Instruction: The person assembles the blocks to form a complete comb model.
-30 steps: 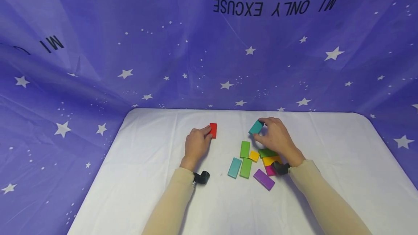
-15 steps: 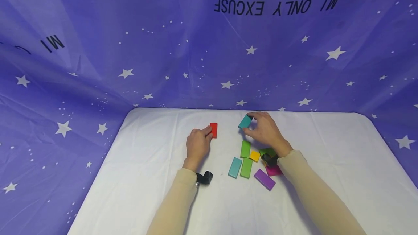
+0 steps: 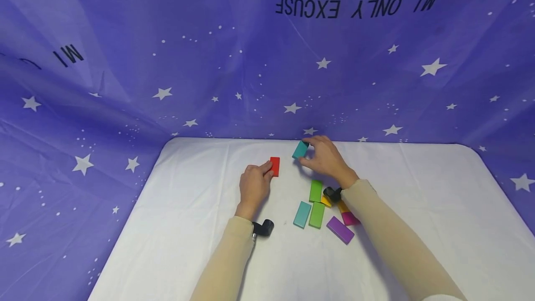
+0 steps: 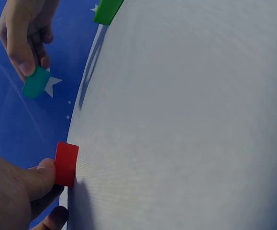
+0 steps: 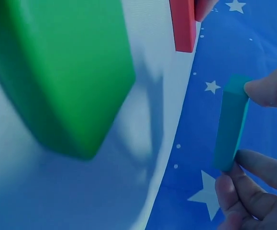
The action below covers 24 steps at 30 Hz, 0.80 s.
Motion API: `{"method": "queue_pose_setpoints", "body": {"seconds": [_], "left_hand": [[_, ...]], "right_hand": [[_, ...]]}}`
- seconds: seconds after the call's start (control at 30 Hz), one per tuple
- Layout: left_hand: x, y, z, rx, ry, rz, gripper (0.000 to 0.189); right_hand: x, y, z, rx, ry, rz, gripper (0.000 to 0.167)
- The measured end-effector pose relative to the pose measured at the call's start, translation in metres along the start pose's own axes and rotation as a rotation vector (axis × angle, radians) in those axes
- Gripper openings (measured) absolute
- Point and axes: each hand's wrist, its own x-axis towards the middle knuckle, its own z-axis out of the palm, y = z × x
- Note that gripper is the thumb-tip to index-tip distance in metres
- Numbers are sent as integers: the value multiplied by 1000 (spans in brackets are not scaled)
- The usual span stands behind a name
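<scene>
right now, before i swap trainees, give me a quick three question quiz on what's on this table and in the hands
1. Fill in: the left hand holds the ____ block.
2. True or false: the right hand holds a green block.
3. In the head view, what colour is the block lowest in the picture? a) yellow b) green c) purple

Key
1. Red: that hand's thumb and fingers are on the red block.
2. False: it holds a teal block.
3. c: the purple block is lowest.
</scene>
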Motion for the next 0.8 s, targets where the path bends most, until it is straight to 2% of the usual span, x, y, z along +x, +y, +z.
{"method": "queue_pose_setpoints", "body": {"seconds": [0.4,0.8], "left_hand": [[1,0,-1,-8,10,-2,33],[0,-1,0,-16,10,0,33]], "right_hand": [[24,-8,12,-2,-8,-69,61],[43,-17,31,-4,-84,-56,61]]}}
